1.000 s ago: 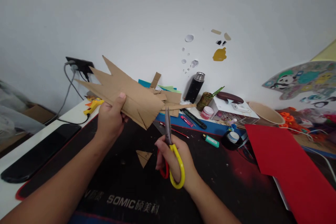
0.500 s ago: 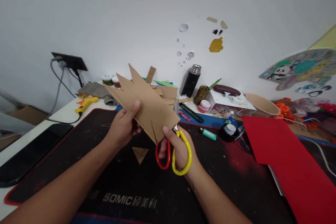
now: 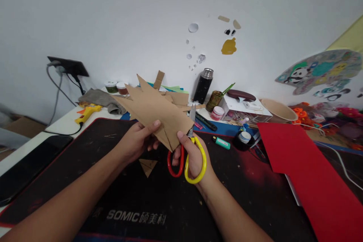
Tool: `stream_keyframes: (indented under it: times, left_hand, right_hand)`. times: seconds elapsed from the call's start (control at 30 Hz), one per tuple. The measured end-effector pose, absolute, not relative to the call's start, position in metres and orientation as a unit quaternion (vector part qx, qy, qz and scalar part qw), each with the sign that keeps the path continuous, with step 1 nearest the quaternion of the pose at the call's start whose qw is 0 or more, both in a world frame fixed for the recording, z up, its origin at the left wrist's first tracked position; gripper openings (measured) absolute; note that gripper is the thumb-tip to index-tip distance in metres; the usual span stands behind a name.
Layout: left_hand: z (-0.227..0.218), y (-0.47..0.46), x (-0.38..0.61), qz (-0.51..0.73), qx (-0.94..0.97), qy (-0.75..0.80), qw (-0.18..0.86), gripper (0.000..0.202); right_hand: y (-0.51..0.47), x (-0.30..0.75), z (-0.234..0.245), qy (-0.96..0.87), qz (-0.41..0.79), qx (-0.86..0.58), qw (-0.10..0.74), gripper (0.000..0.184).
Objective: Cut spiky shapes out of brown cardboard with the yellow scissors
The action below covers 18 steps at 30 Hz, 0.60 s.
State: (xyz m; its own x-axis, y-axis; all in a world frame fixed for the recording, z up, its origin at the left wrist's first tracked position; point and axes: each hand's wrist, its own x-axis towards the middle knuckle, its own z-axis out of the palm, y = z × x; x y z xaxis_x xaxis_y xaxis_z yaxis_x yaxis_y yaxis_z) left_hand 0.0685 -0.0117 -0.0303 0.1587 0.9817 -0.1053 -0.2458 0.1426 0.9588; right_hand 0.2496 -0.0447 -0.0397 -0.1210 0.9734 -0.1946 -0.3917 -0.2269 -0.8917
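A brown cardboard piece (image 3: 159, 107) with pointed spikes at its far left end is held up above the black desk mat (image 3: 232, 204). My left hand (image 3: 141, 138) grips its lower left edge, thumb on top and fingers underneath. At the near right corner, my right hand (image 3: 193, 155) pinches the cardboard under its thumb. Scissors (image 3: 195, 160) with one red and one yellow handle also hang in my right hand, blades pointing away beside the cardboard's right edge. A slit or crease runs near the lower corner. On the mat below lies a small cardboard triangle (image 3: 148, 166).
A yellow glue gun (image 3: 89, 112) and a phone (image 3: 34, 166) lie left. Along the wall stand a black thermos (image 3: 203, 87), a pink-lidded jar (image 3: 217, 113) and a white box (image 3: 246, 107). A turquoise-green cutter or lighter (image 3: 221, 143) and red sheet (image 3: 306, 170) are right.
My left hand has slid right along the cardboard's edge, nearer the lower corner. The cardboard has tilted slightly flatter. The whole view has shifted a little.
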Motion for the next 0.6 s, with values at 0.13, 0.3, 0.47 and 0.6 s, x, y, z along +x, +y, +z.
stream_keyframes:
  times: [0.13,0.3,0.47,0.6]
  left_hand:
    - [-0.0309,-0.0106,0.0703,0.502,0.413,0.437,0.622,0.058]
    - [-0.0312,-0.0107,0.0706,0.502,0.402,0.428,0.635,0.060]
    - [-0.0282,-0.0134,0.0702,0.463,0.433,0.395,0.665,0.050]
    - [-0.0275,-0.0139,0.0701,0.463,0.431,0.399,0.664,0.045]
  right_hand:
    - [-0.0457,0.2486,-0.0409,-0.354,0.667,-0.413,0.509,0.056]
    - [-0.0467,0.2473,-0.0405,-0.368,0.676,-0.395,0.502,0.057]
    - [-0.0433,0.2492,-0.0401,-0.353,0.660,-0.420,0.513,0.057]
    - [-0.0446,0.2485,-0.0420,-0.371,0.667,-0.412,0.499,0.053]
